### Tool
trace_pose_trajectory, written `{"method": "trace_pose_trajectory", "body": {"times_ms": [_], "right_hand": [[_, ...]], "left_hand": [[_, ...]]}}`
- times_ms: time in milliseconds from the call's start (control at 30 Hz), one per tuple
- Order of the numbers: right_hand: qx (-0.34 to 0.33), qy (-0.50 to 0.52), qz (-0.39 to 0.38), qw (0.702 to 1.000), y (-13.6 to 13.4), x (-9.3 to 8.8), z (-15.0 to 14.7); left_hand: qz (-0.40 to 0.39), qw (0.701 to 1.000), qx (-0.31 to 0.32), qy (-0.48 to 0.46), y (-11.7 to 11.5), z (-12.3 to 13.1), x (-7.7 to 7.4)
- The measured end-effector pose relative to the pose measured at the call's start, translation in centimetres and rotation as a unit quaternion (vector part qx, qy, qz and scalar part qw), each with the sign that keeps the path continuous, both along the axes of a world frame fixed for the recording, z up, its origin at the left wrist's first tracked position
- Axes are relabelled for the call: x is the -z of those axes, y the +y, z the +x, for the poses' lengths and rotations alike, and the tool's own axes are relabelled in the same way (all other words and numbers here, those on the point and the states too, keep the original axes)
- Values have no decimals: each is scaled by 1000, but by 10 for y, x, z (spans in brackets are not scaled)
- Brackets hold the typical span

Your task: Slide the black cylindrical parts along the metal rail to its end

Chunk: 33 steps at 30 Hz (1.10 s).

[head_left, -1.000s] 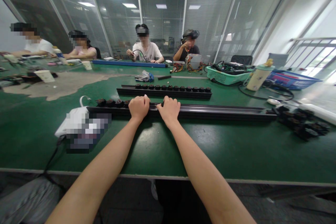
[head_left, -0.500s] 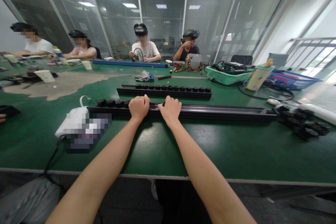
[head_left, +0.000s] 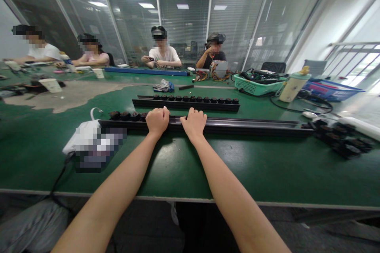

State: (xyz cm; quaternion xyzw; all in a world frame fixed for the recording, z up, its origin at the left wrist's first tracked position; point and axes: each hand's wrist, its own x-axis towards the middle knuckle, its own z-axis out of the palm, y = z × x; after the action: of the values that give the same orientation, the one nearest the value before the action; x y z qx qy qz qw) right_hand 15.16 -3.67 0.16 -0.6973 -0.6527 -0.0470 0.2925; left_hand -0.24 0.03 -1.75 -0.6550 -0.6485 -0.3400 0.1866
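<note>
A long black metal rail (head_left: 249, 125) lies across the table in front of me, with a shiny open channel along its top. Several round black parts (head_left: 124, 116) sit in its left end. My left hand (head_left: 158, 121) is closed over the rail just right of these parts. A short gap away, my right hand (head_left: 193, 125) grips the same rail with curled fingers, its thumb toward the left hand. What lies under the fingers of either hand is hidden. Behind stands a shorter black rail (head_left: 184, 104) filled with a row of similar round black parts (head_left: 192, 99).
Loose black parts (head_left: 346, 142) are heaped by the rail's right end. A white device (head_left: 86, 134) with a cable and a blurred-out flat item (head_left: 101, 150) lie at left. Farther back are a green basket (head_left: 258, 87), a bottle (head_left: 293, 87) and several seated co-workers.
My right hand has shifted slightly to the right along the rail. The left hand stays put. Across the table, a co-worker's hands and the dark item in them have moved.
</note>
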Motion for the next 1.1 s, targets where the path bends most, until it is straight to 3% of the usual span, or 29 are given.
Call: {"method": "trace_pose_trajectory", "body": {"times_ms": [533, 767, 1100], "right_hand": [[1, 16, -14, 1000, -2, -4, 4], [1, 25, -55, 998, -1, -9, 5], [-111, -35, -138, 984, 13, -19, 32]], "left_hand": [[-6, 1000, 4, -7, 1, -1, 0], [-16, 1000, -3, -5, 1, -1, 1], [-12, 1000, -1, -6, 0, -1, 0]]}}
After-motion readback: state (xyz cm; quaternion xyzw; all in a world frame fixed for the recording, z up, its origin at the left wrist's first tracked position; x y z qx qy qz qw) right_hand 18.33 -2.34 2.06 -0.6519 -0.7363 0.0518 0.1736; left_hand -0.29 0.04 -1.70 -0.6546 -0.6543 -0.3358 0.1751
